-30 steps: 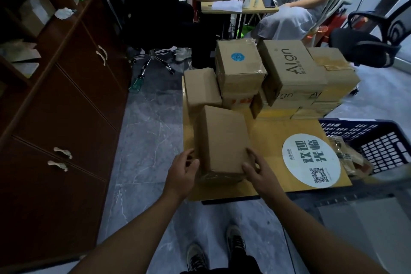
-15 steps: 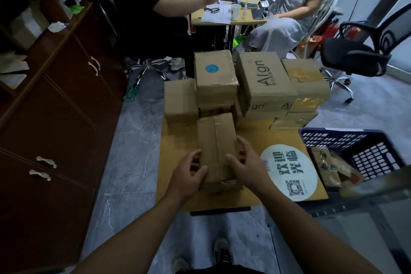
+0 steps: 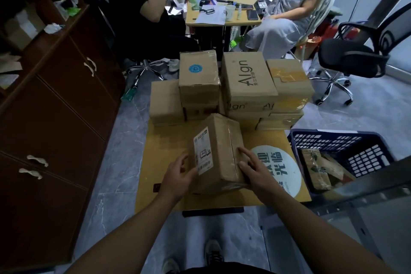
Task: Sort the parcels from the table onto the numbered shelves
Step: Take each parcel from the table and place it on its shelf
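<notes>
Tilting over the near half of a low yellow-brown table (image 3: 164,151), a brown cardboard parcel (image 3: 219,153) with a white shipping label (image 3: 202,153) is held between both hands in the head view. The left hand (image 3: 176,177) is curled against the labelled side, and the right hand (image 3: 255,171) is pressed with spread, nearly straight fingers on the taped face. Stacked cardboard boxes (image 3: 246,80) are seen at the table's far edge, with a dark blue plastic crate (image 3: 333,142) just right of the table.

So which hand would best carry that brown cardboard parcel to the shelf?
Probably the right hand: it presses the brown cardboard parcel on the side nearest the grey metal shelf frame. The left hand holds the white-labelled side.
</notes>
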A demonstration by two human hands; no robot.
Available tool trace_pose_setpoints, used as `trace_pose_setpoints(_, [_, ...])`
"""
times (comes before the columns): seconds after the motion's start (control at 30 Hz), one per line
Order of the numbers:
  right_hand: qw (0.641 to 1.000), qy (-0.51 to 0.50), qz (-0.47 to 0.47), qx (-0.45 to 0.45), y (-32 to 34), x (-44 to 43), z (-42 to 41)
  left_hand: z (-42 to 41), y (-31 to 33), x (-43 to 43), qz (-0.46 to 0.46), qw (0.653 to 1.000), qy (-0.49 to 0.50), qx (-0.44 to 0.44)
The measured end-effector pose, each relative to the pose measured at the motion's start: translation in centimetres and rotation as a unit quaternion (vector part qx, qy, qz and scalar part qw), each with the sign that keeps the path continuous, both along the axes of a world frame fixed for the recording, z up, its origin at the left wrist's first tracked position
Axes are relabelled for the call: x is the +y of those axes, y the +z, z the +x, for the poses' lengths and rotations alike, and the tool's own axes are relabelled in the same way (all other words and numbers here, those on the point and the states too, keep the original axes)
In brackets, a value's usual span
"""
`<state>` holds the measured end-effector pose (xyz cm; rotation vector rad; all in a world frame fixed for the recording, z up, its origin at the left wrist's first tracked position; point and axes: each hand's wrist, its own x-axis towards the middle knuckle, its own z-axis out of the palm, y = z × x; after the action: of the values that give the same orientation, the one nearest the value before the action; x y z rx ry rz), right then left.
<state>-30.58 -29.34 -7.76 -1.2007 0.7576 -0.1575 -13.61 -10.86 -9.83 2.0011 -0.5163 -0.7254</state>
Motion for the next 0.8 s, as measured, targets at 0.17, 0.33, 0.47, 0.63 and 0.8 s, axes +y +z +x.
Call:
trace_pose_setpoints(0.17, [0.986, 0.009, -0.136, 0.096, -0.7, -1.2, -1.4, -1.6, -0.1, -0.9, -0.003, 1.000, -0.030, -0.004])
trace_pose_setpoints(0.33, [0.980, -0.041, -0.135, 0.138, -0.9, -1.7, -2.1, -2.3, 0.1, -1.8, 0.002, 0.999, -0.041, -0.019])
trace_pose_setpoints(0.47, [0.988, -0.013, -0.065, 0.138, -0.3, -1.6, -2.2, -2.7, 0.5, -2.2, 0.011, 0.998, -0.049, -0.025])
trace_pose_setpoints(0.63, [0.992, -0.012, 0.001, 0.122, -0.2, -0.7, -1.8, -2.9, 0.7, -2.5, 0.024, 0.995, -0.068, -0.073])
trace_pose_setpoints(0.8, [0.991, -0.053, 0.001, 0.124, -0.8, -0.1, -0.4, -2.9, 0.8, -2.7, 0.025, 0.990, -0.088, -0.110])
